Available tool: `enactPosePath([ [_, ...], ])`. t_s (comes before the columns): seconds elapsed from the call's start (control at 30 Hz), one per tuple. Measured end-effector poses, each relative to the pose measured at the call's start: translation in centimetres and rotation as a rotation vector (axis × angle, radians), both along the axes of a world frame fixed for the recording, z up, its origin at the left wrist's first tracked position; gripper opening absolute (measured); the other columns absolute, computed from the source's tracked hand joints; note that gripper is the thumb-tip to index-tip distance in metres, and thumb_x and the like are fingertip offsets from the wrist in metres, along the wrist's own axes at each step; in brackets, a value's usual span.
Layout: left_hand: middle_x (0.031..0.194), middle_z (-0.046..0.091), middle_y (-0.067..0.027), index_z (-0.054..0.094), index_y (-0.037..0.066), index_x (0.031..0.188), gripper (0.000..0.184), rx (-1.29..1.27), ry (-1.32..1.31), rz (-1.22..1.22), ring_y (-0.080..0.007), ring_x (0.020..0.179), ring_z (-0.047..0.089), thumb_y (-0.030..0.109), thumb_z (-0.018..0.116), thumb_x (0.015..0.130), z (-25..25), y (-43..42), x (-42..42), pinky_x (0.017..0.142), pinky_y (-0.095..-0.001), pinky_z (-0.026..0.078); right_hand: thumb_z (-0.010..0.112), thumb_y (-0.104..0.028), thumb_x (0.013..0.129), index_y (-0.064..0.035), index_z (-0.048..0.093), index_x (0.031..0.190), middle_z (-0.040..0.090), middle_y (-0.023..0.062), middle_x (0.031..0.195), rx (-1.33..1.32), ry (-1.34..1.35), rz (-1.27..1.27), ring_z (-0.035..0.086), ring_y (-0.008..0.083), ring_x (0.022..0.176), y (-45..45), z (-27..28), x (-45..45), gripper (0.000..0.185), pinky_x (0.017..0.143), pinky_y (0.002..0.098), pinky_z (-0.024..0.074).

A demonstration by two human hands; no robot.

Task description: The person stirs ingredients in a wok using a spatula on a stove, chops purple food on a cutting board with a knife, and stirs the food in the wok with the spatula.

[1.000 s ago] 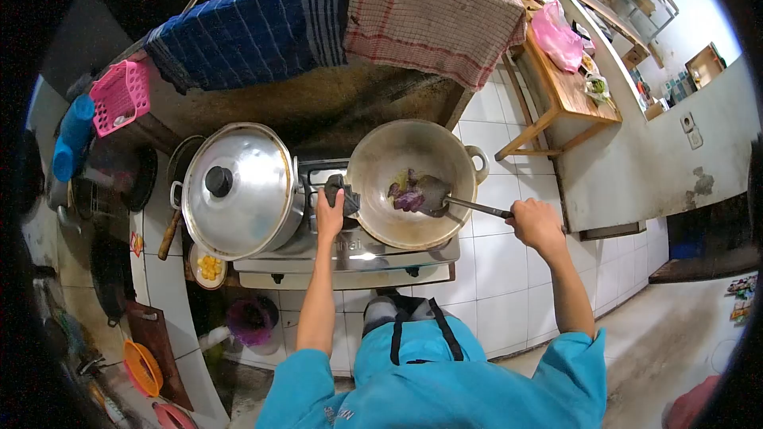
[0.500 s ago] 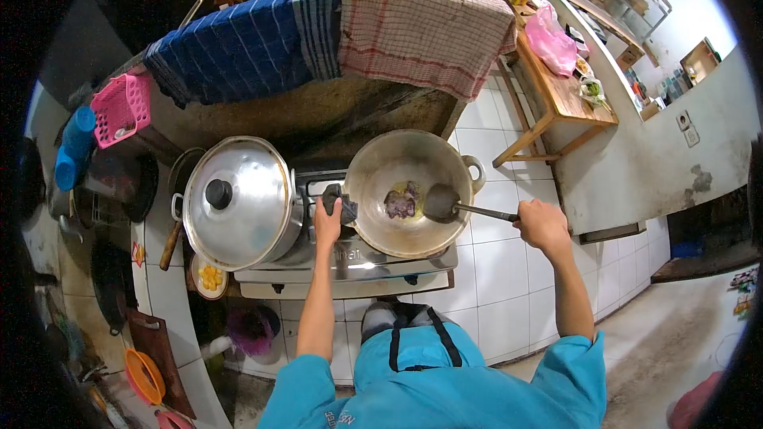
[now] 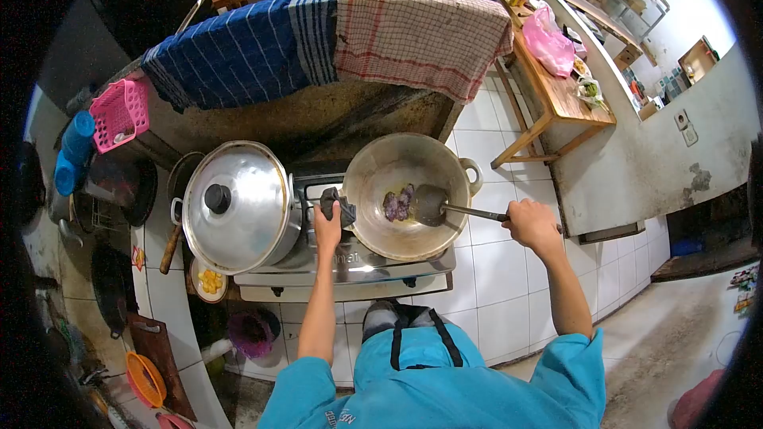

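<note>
Your left hand (image 3: 327,226) is gripping a dark cloth (image 3: 339,208) at the left rim of the wok (image 3: 407,195), its fingers closed on the cloth. Your right hand (image 3: 533,226) is holding the handle of the spatula (image 3: 431,205), its fingers wrapped around it; the blade is resting inside the wok, just right of the purple pieces (image 3: 398,203), which are lying near the middle of the wok. The wok is sitting on the right side of the stove (image 3: 347,260), its visible loop handle pointing right. A lidded pot (image 3: 237,210) is standing on the left side, a black knob on its lid. A bowl (image 3: 209,280) of yellow pieces is lying near the pot's near left side. Beyond the stove, a blue towel (image 3: 236,52) and a checked towel (image 3: 421,38) are hanging side by side over a partition.
</note>
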State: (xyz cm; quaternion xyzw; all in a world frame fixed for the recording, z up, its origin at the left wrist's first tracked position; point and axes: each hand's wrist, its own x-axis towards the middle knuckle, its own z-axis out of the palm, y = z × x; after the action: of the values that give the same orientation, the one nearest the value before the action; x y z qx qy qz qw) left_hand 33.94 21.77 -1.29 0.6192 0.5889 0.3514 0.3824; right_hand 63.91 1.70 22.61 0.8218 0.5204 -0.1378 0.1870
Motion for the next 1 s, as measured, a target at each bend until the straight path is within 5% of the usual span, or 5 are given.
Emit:
enactPosePath([
  [0.67, 0.112, 0.052, -0.0281, 0.04, -0.008, 0.121, 0.061, -0.065, -0.06, -0.084, -0.0378, 0.105, 0.051, 0.042, 0.052, 0.087, -1.8, 1.6, -0.4, 0.088, -0.0381, 0.039, 0.064, -0.022, 0.078, -0.0047, 0.061, 0.082, 0.063, 0.0144, 0.08, 0.009, 0.034, -0.038, 0.063, 0.03, 0.076, -0.6, -1.0, 0.1, 0.018, 0.066, 0.0403, 0.0491],
  [1.0, 0.1, 0.057, -0.0272, 0.047, -0.009, 0.112, 0.052, 0.041, -0.079, -0.158, -0.0378, 0.095, 0.056, 0.034, 0.058, 0.084, -2.7, 2.3, -0.7, 0.083, -0.0384, 0.042, 0.065, -0.02, 0.077, -0.0052, 0.062, 0.082, 0.063, 0.0146, 0.079, -0.001, 0.019, -0.005, 0.063, 0.0303, 0.075, -0.9, -0.5, -1.0, 0.016, 0.066, 0.0404, 0.0498],
])
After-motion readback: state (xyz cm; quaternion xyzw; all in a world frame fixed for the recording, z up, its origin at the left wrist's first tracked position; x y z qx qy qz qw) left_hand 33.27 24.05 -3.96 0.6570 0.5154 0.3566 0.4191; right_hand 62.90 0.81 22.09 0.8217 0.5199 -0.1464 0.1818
